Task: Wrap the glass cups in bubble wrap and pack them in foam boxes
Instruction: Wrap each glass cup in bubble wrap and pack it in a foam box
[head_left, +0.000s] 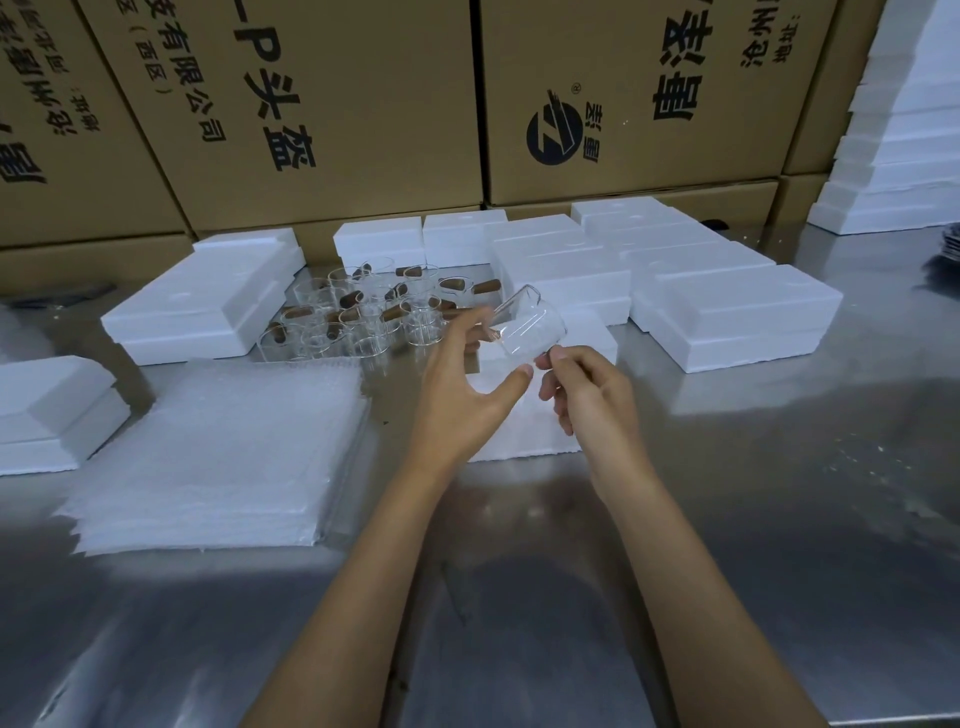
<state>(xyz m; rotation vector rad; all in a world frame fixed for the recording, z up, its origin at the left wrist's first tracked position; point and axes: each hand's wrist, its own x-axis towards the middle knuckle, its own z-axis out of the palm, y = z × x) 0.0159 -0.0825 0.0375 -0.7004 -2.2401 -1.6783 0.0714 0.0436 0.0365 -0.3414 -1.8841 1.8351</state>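
Both hands up over the steel bench (727, 519), one glass cup (530, 325) between them, tilted, held in the air above a flat foam piece (498, 415) lying on the bench. Left hand (467, 384) has fingers spread and loosely curved around the cup's left side, thumb tip under it near the base; looks like a light grip, fingers blurred so contact isn't sharp. Right hand (587, 387) is curled, fingertips pinching at the cup's lower right edge (can't tell if that's a handle or the rim, glass is too clear). Behind the hands, a cluster of more glass cups (363, 317) with brown wooden handles stands on the bench, none wrapped. Stack of bubble wrap sheets (218, 447) lies flat to the left of the hands, near the front, untouched. Closed foam boxes (727, 312) sit in rows at right and behind the cups; another foam box (202, 301) is left of the cup cluster, and one more (52, 410) at the far left edge, just beside the bubble wrap. Tall pile of foam pieces (904, 130) at far right. Cardboard cartons (337, 104) with printed black characters stacked along the back as a wall. Something dark at the right edge of the bench, too cut off to identify.
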